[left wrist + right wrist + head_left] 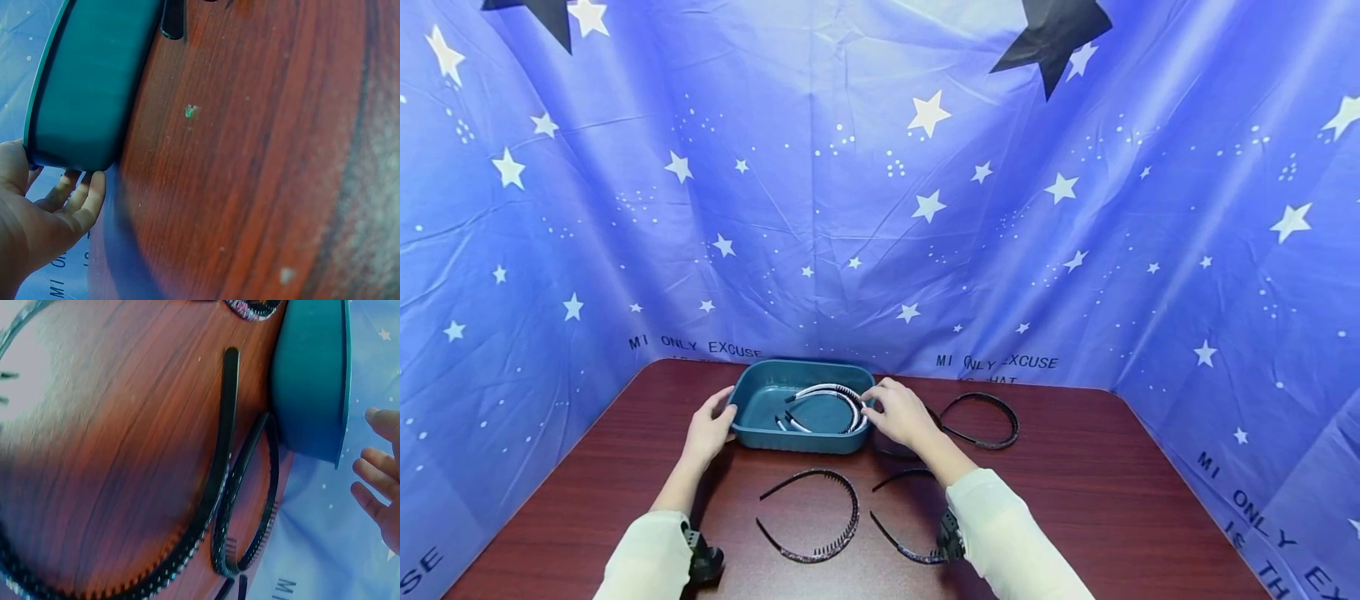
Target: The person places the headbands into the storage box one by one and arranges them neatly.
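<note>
A teal rectangular basin [797,442] stands at the back of the table, also seen side-on in the left wrist view. White headbands [842,400] with dark tips and comb teeth lie in its right half. At the basin's left end is my left hand [707,432], its loosely bent fingertips [97,187] touching the end wall. My right hand [901,412] is over the right end, near the white headbands. In the right wrist view its fingers [369,500] are spread, apart from the basin wall, holding nothing visible.
Dark headbands with comb teeth lie on the brown table [587,475]: one in front [850,521], another headband [887,525] partly behind my right forearm, and a further headband [1011,417] at the right rear. A blue star-printed cloth [820,208] hangs behind and along both sides.
</note>
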The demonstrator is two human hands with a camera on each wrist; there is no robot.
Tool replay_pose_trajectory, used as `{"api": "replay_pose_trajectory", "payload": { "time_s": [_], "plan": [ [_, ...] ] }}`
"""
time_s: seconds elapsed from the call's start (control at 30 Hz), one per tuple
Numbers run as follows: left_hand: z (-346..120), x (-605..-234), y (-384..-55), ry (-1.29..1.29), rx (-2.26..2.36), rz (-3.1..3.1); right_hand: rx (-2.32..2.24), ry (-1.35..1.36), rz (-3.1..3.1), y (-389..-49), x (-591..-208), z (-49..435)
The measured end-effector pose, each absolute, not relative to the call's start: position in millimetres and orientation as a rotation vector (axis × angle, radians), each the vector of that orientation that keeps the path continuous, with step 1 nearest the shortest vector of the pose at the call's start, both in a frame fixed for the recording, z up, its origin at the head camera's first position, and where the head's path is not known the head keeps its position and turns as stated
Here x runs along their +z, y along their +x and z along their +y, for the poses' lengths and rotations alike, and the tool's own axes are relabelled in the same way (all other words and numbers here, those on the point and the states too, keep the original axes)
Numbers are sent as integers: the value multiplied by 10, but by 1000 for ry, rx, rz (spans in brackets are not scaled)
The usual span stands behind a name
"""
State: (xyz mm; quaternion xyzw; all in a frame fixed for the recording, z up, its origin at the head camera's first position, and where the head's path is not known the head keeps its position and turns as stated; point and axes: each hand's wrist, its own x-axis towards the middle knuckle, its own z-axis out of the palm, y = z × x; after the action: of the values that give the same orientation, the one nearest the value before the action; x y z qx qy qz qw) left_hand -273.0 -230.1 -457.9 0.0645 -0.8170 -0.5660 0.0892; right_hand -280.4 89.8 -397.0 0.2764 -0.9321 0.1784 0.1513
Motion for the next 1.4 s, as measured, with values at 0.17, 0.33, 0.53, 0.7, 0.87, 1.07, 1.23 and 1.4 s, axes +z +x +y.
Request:
{"api": "replay_pose_trajectory", "payload": {
  "time_s": [0.17,0.33,0.53,0.7,0.87,1.07,1.23,1.4],
  "plan": [
    [-2313,-4587,-2734,195,-1674,-2434,502,781,-2703,-2829,-3995,1015],
    [-2314,-4582,-2737,198,-1669,-2434,546,750,-2710,-2835,-4019,1152],
    [-2310,-4570,-2736,198,-1674,-2431,566,685,-2736,-2844,-4063,1343],
    [-2306,-4571,-2735,195,-1678,-2430,558,627,-2779,-2835,-4102,1520],
    [-2293,-4588,-2741,193,-1670,-2436,528,588,-2821,-2808,-4129,1716],
    [-2289,-4584,-2739,197,-1676,-2437,502,534,-2842,-2786,-4153,1954],
    [-2290,-4575,-2737,196,-1673,-2437,484,495,-2846,-2766,-4182,2142],
    [-2296,-4573,-2738,199,-1676,-2436,473,444,-2868,-2743,-4214,2315]
  ]
}}
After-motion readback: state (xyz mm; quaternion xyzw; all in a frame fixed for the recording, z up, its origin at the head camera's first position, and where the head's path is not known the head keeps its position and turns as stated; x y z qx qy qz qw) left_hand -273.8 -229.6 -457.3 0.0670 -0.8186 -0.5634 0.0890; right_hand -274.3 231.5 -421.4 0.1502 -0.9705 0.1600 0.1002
